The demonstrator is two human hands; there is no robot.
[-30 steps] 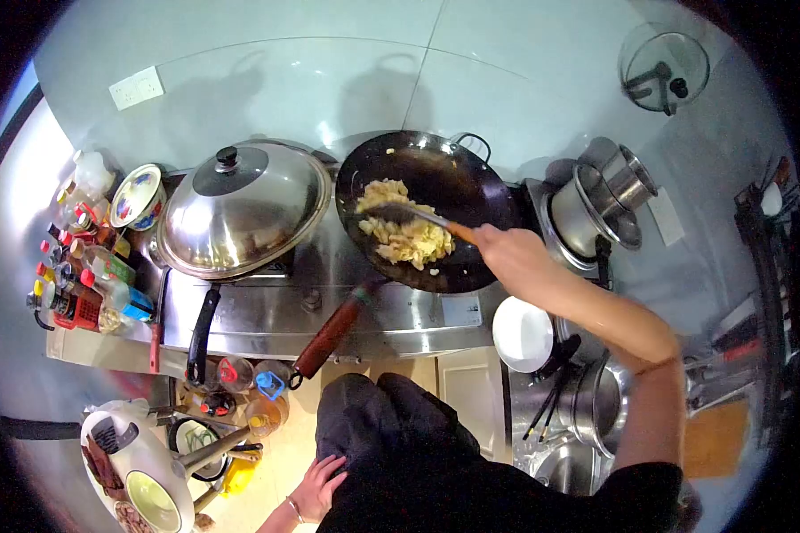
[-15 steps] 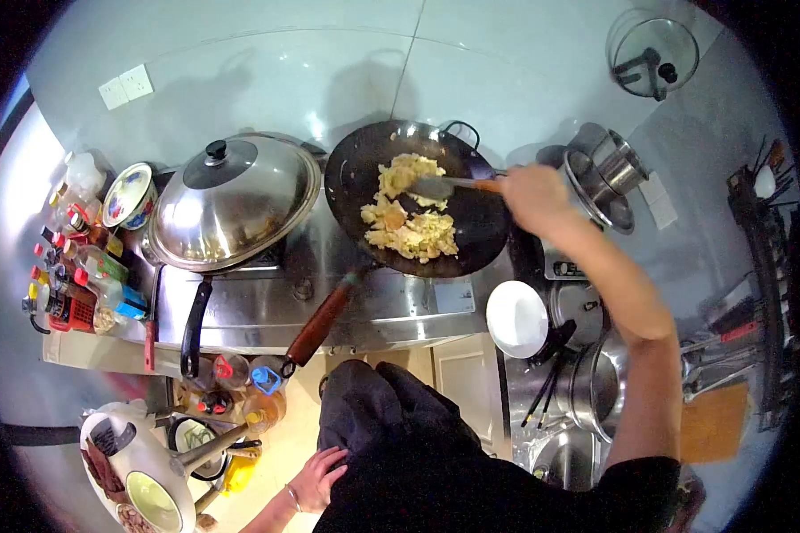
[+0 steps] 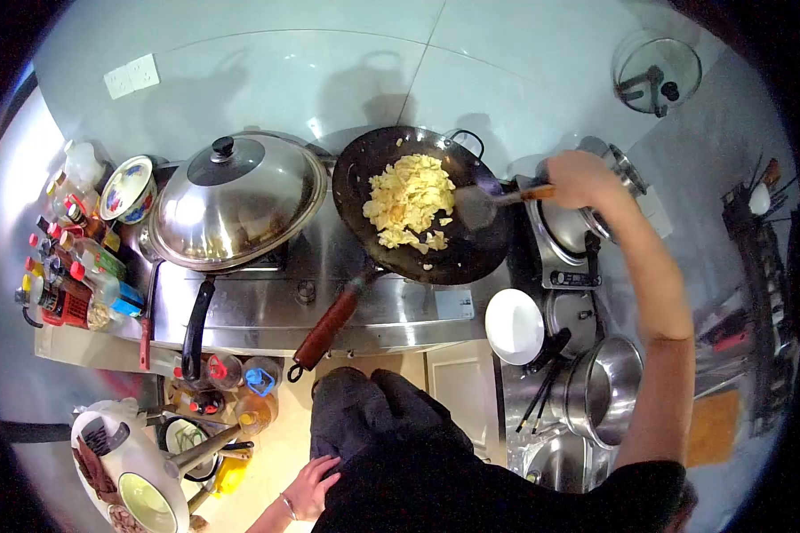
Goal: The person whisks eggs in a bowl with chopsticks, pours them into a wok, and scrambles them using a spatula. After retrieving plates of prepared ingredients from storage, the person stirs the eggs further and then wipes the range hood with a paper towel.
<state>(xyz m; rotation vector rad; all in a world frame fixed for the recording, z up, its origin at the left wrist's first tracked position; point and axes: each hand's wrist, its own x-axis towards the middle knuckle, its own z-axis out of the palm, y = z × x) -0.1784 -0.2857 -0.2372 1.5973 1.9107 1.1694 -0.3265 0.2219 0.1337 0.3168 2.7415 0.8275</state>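
Observation:
My right hand [image 3: 583, 180] is wrapped round the wooden handle of a metal spatula [image 3: 476, 206]. The spatula's blade is over the right half of a dark wok [image 3: 476, 258], beside a heap of yellow scrambled egg [image 3: 409, 197]. The wok sits on the stove, its wooden handle [image 3: 329, 329] pointing toward me, untouched. My left hand [image 3: 309, 489] hangs low by my left thigh, fingers apart, with nothing in it.
A domed lid [image 3: 231, 209] covers the pan on the left. Several bottles [image 3: 102, 289] crowd the far left. A white bowl [image 3: 515, 327] stands right of the stove, near chopsticks [image 3: 542, 395] and a steel pot [image 3: 609, 391]. A white stool [image 3: 151, 462] stands lower left.
My right hand has drawn the spatula right, from over the egg to its right side. The egg is gathered into one heap. My left hand stays by my thigh.

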